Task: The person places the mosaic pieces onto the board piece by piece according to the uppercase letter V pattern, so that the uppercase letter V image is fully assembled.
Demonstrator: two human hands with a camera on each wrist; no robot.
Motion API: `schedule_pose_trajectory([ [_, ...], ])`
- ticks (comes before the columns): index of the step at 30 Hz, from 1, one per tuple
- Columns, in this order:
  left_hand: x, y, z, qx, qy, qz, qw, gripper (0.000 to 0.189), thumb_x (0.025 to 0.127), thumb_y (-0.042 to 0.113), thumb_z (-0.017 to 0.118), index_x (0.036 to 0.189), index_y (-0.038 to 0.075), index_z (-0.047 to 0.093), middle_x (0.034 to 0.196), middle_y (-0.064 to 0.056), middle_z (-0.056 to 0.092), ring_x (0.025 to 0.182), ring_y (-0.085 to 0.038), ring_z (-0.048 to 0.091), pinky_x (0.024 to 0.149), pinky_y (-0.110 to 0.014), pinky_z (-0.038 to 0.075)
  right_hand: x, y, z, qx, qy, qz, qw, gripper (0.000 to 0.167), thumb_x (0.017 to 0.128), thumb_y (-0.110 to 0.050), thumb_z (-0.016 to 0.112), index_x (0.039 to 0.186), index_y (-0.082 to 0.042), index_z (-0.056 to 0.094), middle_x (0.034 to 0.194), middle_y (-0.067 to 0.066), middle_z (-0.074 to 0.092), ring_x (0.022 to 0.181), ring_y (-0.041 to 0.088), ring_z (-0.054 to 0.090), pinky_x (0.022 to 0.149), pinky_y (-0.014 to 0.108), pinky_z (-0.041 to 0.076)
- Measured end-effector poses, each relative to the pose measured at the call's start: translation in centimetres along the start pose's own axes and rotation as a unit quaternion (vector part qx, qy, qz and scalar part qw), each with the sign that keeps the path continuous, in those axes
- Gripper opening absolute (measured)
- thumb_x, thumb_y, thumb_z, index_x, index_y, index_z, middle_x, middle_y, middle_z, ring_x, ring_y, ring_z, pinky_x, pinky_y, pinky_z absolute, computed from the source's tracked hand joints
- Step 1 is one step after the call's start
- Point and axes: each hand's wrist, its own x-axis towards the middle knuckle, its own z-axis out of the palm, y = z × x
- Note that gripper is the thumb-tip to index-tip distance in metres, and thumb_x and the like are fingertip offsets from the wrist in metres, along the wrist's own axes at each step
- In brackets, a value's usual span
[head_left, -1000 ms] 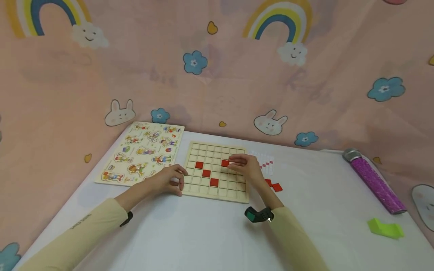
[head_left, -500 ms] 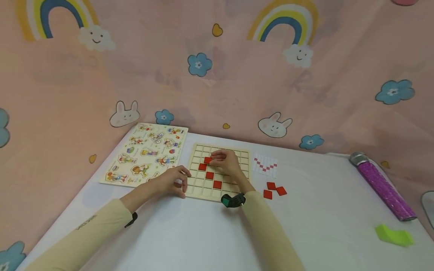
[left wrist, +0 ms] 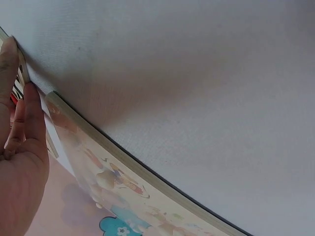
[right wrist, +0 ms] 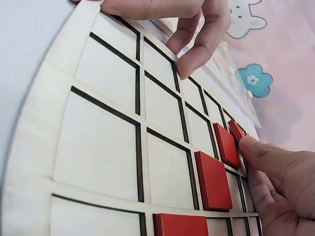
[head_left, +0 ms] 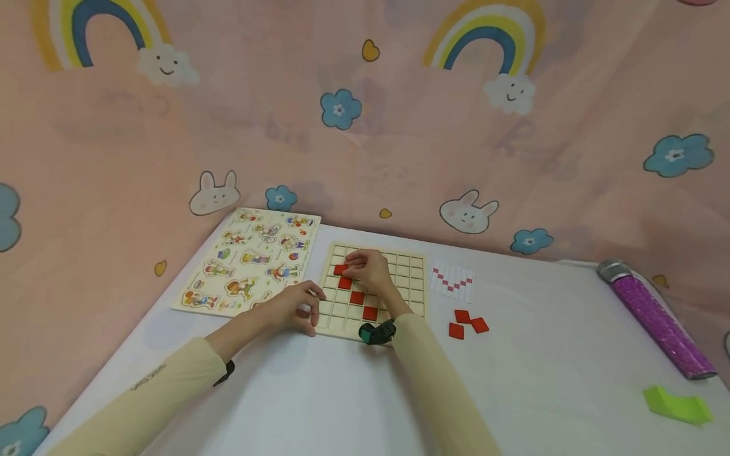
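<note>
My right hand (head_left: 372, 273) pinches a red square tile (head_left: 340, 270) over the left column of the wooden grid board (head_left: 409, 278). In the right wrist view, thumb and fingers hold this tile (right wrist: 236, 130) tilted, partly hidden, at the grid's far edge. Three red tiles, one of them the middle tile (head_left: 357, 297), form a diagonal in the board's cells. My left hand (head_left: 295, 308) grips the board's near left corner, thumb on the front and fingers curled over the left side. The left wrist view catches the left hand (left wrist: 22, 167) at the board's edge.
A picture puzzle board (head_left: 251, 259) lies to the left. Right of the grid are a pattern card (head_left: 452, 280) with a red V and three loose red tiles (head_left: 456, 330). Farther right lie a purple glitter microphone (head_left: 656, 323) and a green block (head_left: 677, 405).
My right hand has moved left across the grid with the red tile, from the right-hand columns to the left column. My left hand has stayed at the board's corner. The view has shifted slightly.
</note>
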Motion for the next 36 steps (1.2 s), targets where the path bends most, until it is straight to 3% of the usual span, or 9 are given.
schedule_pose_trajectory([
  [13,-0.4,-0.1,-0.2,0.012,0.011,-0.006,0.9999,0.021,0.07,0.006,0.083,0.069,0.008,0.062,0.118,-0.013,0.053,0.111,-0.032,0.05,0.084,-0.026,0.051,0.3,-0.3,0.7,0.024,-0.009,-0.011,0.9996,0.029,0.081,0.0,0.074,0.108,0.005,0.066,0.104,0.018,0.069,0.096,0.028,0.068,0.081,0.032,0.054],
  [21,-0.2,-0.1,-0.1,0.009,-0.001,-0.008,0.9999,0.02,0.071,0.009,0.083,0.07,0.009,0.063,0.12,-0.011,0.052,0.112,-0.03,0.05,0.086,-0.026,0.049,0.0,-0.1,0.8,0.052,0.0,0.016,0.9985,0.029,0.081,0.0,0.073,0.108,0.005,0.066,0.104,0.018,0.069,0.096,0.028,0.068,0.084,0.033,0.054],
  [29,0.2,0.5,0.3,0.018,-0.007,-0.014,0.9997,0.021,0.069,0.007,0.084,0.068,0.009,0.063,0.119,-0.011,0.054,0.11,-0.029,0.051,0.083,-0.025,0.048,-1.2,0.7,-0.9,0.087,-0.002,0.02,0.996,0.03,0.084,-0.001,0.071,0.112,0.005,0.064,0.108,0.018,0.067,0.097,0.027,0.066,0.083,0.031,0.053],
  [36,0.0,0.7,0.0,0.012,0.005,-0.017,0.9998,0.022,0.069,0.006,0.084,0.068,0.007,0.062,0.117,-0.012,0.053,0.107,-0.029,0.051,0.081,-0.025,0.049,-2.5,1.4,-4.5,0.118,-0.021,-0.001,0.9928,0.037,0.087,0.0,0.067,0.122,0.009,0.057,0.117,0.024,0.062,0.103,0.028,0.064,0.084,0.028,0.053],
])
